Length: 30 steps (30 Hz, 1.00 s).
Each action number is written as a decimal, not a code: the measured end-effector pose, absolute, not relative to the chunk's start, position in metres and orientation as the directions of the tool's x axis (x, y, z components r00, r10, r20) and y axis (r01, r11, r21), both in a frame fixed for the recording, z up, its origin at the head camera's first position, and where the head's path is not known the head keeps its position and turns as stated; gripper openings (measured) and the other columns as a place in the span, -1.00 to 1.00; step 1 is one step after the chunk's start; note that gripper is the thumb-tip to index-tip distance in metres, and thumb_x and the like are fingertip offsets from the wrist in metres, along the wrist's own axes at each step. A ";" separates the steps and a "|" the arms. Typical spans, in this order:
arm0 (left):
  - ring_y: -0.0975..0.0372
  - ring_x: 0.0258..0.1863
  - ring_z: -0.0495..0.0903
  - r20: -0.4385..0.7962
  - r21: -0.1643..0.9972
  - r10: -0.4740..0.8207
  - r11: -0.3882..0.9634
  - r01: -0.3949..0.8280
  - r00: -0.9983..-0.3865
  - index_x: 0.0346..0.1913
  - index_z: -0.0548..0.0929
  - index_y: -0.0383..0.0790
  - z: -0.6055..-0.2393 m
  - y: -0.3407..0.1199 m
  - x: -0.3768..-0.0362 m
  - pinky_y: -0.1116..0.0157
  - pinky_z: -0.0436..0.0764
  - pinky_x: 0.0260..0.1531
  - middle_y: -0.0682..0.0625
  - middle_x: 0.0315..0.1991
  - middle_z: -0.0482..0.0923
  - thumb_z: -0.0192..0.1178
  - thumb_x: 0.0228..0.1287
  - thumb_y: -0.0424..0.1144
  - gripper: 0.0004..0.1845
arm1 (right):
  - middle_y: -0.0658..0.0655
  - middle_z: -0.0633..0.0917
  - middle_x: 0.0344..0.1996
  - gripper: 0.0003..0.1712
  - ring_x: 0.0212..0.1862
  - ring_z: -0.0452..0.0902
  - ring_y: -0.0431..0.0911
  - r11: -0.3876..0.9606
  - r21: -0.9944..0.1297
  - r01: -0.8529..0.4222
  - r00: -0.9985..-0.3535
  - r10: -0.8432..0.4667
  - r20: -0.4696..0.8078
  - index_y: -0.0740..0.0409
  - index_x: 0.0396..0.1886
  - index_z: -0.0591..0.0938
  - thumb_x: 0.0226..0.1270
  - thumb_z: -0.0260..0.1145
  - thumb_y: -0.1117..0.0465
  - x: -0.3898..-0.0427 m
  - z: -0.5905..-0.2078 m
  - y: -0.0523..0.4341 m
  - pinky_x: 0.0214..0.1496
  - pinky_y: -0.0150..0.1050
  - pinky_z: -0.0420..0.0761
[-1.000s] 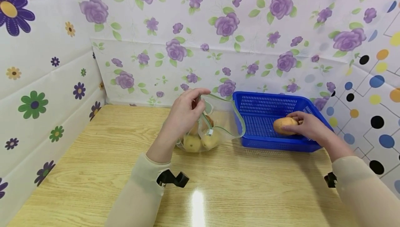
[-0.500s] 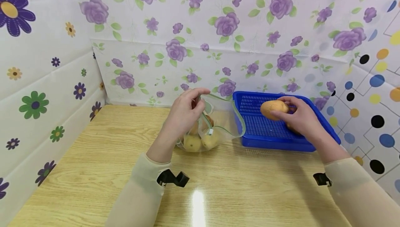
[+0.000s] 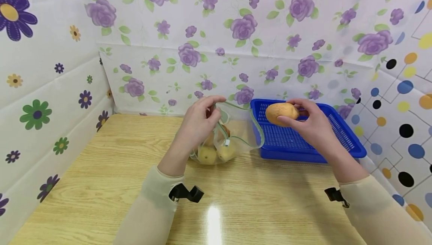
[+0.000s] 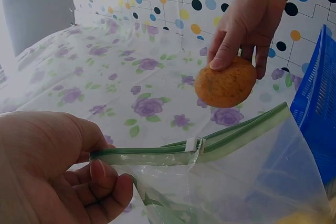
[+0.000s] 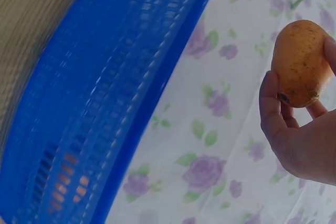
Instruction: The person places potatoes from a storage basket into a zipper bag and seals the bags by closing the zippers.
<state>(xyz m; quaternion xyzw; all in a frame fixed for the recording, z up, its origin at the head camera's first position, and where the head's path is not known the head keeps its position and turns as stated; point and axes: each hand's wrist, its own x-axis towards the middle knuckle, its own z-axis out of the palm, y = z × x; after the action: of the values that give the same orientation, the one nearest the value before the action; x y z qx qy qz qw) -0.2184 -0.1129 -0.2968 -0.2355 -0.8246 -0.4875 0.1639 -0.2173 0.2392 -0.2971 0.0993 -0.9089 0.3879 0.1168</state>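
My right hand (image 3: 314, 127) grips an oval, orange-brown potato (image 3: 281, 114) with fingers and thumb, holding it above the left part of the blue basket (image 3: 293, 156). A clear zip bag (image 3: 248, 134) with a green rim stands beside the basket, its mouth partly open. My left hand (image 3: 199, 121) pinches the bag's rim at its left side, close to the white slider (image 4: 193, 144). Inside the bag lie several round yellowish things (image 3: 207, 155) and a browner one behind them, partly hidden by the hand. In the left wrist view the potato is apart from the bag's rim.
The basket touches or nearly touches the bag's right side. Orange patches (image 5: 68, 177) show through the basket's mesh in the right wrist view. Flowered sheeting (image 3: 168, 69) rises behind the wooden table (image 3: 111, 170), with patterned sheets at both sides.
My right hand has lifted the potato up out of the basket and moved it left toward the bag. My left hand and the bag have stayed in place.
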 end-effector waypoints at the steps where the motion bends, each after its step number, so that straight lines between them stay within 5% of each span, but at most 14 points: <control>1: 0.12 -0.37 0.40 0.500 0.727 0.228 0.414 0.548 -0.835 0.39 0.72 -0.21 -0.297 -0.113 -0.218 0.19 0.41 -0.33 -0.06 -0.27 0.45 0.10 0.60 -0.38 -0.58 | 0.22 0.55 0.36 -0.14 0.28 0.54 0.16 0.673 -0.684 -0.280 -0.950 -0.094 0.297 -0.01 0.57 0.53 0.44 0.52 -0.28 -0.216 -0.296 0.235 -0.07 -0.34 0.64; 13: 0.12 -0.38 0.41 0.490 0.738 0.216 0.413 0.534 -0.845 0.39 0.72 -0.15 -0.297 -0.113 -0.218 0.21 0.41 -0.36 -0.05 -0.26 0.46 0.11 0.62 -0.38 -0.59 | 0.19 0.54 0.26 -0.33 0.18 0.53 0.04 0.609 -0.680 -0.409 -0.905 -0.173 0.390 0.04 0.44 0.64 0.45 0.60 -0.05 -0.211 -0.300 0.189 0.00 -0.45 0.66; 30: 0.12 -0.40 0.43 0.484 0.738 0.218 0.418 0.530 -0.847 0.40 0.72 -0.12 -0.297 -0.113 -0.219 0.20 0.43 -0.37 -0.05 -0.26 0.47 0.11 0.64 -0.37 -0.59 | 0.17 0.51 0.20 -0.27 0.04 0.48 0.04 0.637 -0.622 -0.455 -0.883 -0.232 0.408 0.01 0.46 0.63 0.40 0.62 -0.11 -0.216 -0.314 0.143 0.01 -0.02 0.67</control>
<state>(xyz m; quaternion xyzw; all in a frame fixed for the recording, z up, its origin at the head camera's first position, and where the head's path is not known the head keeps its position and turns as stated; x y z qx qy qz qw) -0.2191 -0.1127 -0.2967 -0.2261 -0.8269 -0.4897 0.1588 -0.2162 0.1433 -0.3140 0.1926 -0.8926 0.3803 0.1467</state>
